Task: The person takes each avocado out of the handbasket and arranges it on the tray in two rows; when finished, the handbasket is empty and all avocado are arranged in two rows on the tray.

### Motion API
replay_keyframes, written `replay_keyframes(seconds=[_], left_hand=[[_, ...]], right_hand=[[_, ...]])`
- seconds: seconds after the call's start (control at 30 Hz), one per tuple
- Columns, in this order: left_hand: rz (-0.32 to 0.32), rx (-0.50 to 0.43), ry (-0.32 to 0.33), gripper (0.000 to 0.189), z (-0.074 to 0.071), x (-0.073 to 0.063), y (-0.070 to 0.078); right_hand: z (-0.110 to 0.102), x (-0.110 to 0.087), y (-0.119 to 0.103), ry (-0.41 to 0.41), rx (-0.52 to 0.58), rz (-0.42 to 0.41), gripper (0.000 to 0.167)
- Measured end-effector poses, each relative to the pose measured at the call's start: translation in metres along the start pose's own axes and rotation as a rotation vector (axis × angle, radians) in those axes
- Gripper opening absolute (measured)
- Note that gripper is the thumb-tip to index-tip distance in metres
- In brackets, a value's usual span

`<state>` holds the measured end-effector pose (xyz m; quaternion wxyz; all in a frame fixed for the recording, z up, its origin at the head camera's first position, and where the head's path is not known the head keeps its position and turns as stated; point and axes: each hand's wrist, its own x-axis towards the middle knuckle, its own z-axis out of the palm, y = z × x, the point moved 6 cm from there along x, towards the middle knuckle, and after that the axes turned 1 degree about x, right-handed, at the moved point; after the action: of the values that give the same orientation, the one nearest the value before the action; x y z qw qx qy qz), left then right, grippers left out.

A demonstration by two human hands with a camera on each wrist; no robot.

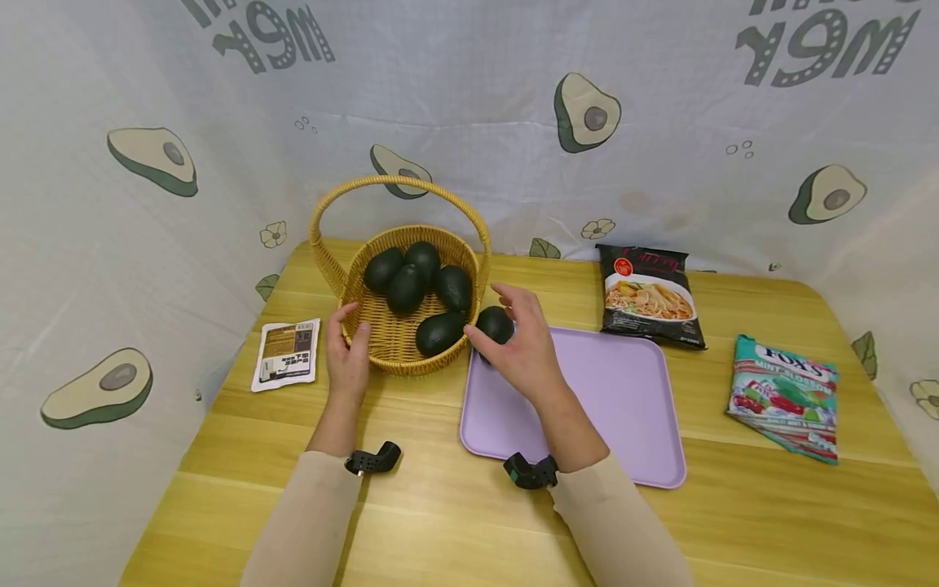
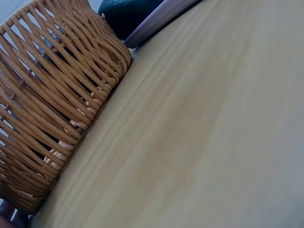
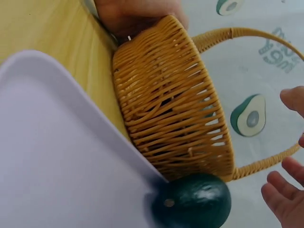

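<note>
My left hand (image 1: 348, 359) holds the front left side of a yellow wicker basket (image 1: 411, 367), its thumb and forefinger at the rim. Several dark green avocados (image 1: 406, 289) lie inside the basket, under its tall arched handle. Another avocado (image 3: 194, 202) rests at the corner of a lilac tray (image 1: 609, 391), close against the basket's right side. My right hand (image 1: 524, 342) curves over this avocado, thumb and fingers spread. In the right wrist view the fingers (image 3: 289, 185) are apart from it. Most of the left hand is hidden in the left wrist view.
Left of the basket lies a small white-and-brown packet (image 1: 287, 355). Behind the tray is a black noodle packet (image 1: 649, 297). A teal candy bag (image 1: 785, 398) lies at the right on the wooden table (image 1: 440, 505). An avocado-print curtain (image 1: 484, 106) hangs behind.
</note>
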<state>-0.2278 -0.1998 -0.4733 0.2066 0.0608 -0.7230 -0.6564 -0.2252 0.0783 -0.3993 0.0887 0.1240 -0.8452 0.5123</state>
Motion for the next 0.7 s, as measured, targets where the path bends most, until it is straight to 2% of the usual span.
replay_keyframes(seconds=[0.07, 0.2, 0.43, 0.53, 0.7], left_hand=[[0.0, -0.006, 0.001, 0.038, 0.0, 0.0, -0.001], [-0.002, -0.005, 0.004, 0.038, 0.0, 0.0, -0.001], [0.017, -0.003, 0.004, 0.037, 0.0, 0.002, -0.001], [0.021, -0.005, 0.008, 0.038, 0.0, 0.002, -0.001], [0.024, 0.004, 0.012, 0.039, 0.0, 0.001, 0.0]], right_hand=[[0.003, 0.004, -0.007, -0.052, -0.004, -0.022, 0.07], [0.014, 0.014, -0.018, -0.178, -0.084, -0.074, 0.061], [0.042, 0.03, -0.028, -0.426, -0.375, -0.174, 0.04], [0.052, 0.035, -0.027, -0.477, -0.446, -0.184, 0.04], [0.064, 0.039, -0.027, -0.516, -0.466, -0.162, 0.042]])
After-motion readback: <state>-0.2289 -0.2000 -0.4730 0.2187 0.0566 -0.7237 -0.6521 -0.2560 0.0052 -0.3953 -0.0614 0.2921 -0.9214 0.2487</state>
